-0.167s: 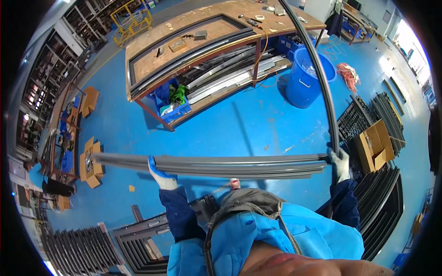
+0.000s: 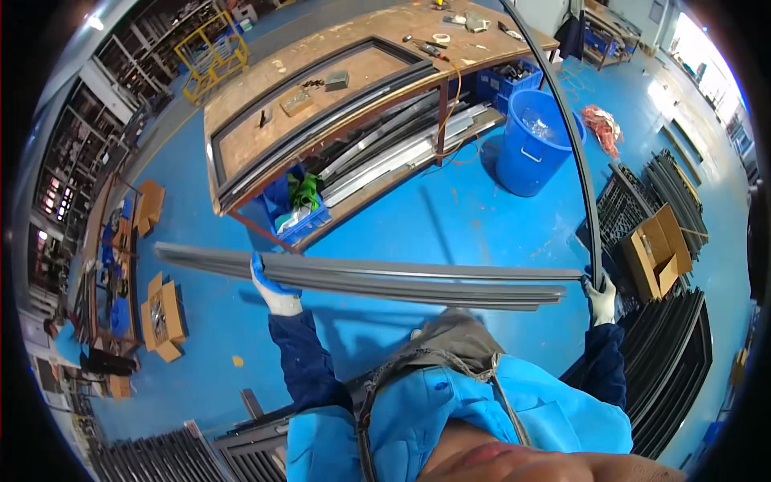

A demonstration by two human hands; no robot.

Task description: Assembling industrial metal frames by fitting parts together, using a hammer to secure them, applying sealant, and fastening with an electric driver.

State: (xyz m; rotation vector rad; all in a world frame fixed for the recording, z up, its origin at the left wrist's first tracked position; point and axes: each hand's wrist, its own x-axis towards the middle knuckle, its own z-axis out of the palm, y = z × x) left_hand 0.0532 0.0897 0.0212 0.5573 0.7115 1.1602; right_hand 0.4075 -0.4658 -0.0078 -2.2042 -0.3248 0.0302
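Note:
My left hand (image 2: pixel 275 288), in a white glove with blue on it, is closed around a bundle of long grey metal profiles (image 2: pixel 418 277) held level across my front. The bundle's right ends are staggered. My right hand (image 2: pixel 600 300), also gloved, is closed at the lower end of another long dark profile (image 2: pixel 580 165), which runs up and away past the workbench. One bundle profile reaches to this hand too. I cannot tell whether the two pieces are joined there. Below them is the blue floor (image 2: pixel 377 221).
The workbench (image 2: pixel 337 40) ahead bears a dark rectangular frame (image 2: pixel 241 181) and tools. A blue barrel (image 2: pixel 522 173) stands right of it. Dark frames (image 2: pixel 658 369) and an open cardboard box (image 2: pixel 657 255) are at my right. At left are another box (image 2: pixel 165 317) and a person (image 2: pixel 71 345).
The profile bundle's left part has risen a little with my left hand. My right hand has shifted slightly right and down with the upright profile. The whole view has turned slightly.

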